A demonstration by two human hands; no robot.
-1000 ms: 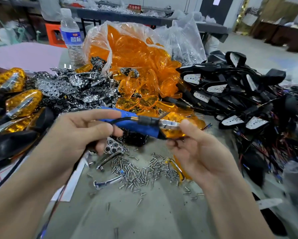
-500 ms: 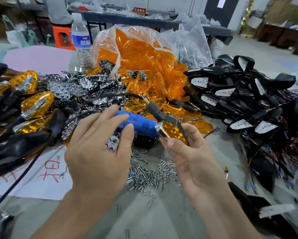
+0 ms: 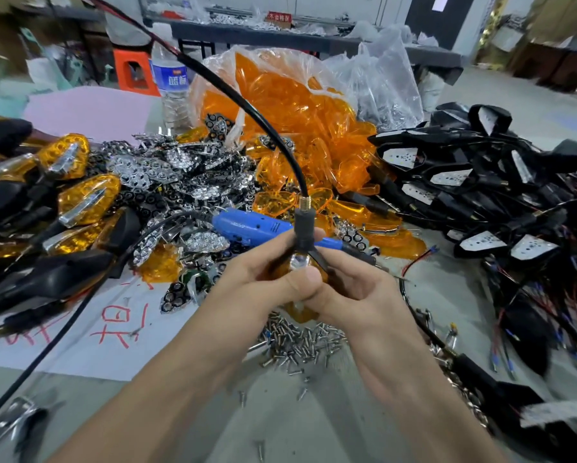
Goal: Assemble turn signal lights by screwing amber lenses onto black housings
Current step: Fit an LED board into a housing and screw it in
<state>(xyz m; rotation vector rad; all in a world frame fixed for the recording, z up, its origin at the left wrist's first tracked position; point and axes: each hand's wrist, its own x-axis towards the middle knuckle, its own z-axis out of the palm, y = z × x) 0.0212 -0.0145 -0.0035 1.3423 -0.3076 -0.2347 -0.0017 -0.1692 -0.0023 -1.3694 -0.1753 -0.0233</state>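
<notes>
Both hands met at the middle of the view, wrapped around one turn signal light (image 3: 303,232). The left hand (image 3: 263,285) curled round it from the left with its thumb laid across the front. The right hand (image 3: 357,295) closed on it from the right, fingers folded beneath. The light's black stalk stood upright above the knuckles, and its black cable (image 3: 247,105) arced up and away to the upper left. A little amber and silver showed between the thumbs. The fingers hid most of the body, so I cannot tell whether the lens sat fully on the housing.

Just behind the hands, a blue screwdriver (image 3: 247,225) lay on its side on the tabletop (image 3: 297,416). A loose heap of screws (image 3: 297,345) lay below the hands. A clear bag of amber lenses (image 3: 297,105) bulged at the back centre, with more lenses spilled in front of it. Black housings (image 3: 464,182) with trailing wires were piled on the right. On the left lay assembled lights (image 3: 86,198), beside a scatter of silver reflectors (image 3: 166,168). A water bottle (image 3: 171,85) stood behind the reflectors, and a white sheet with red writing (image 3: 113,325) lay under the left forearm.
</notes>
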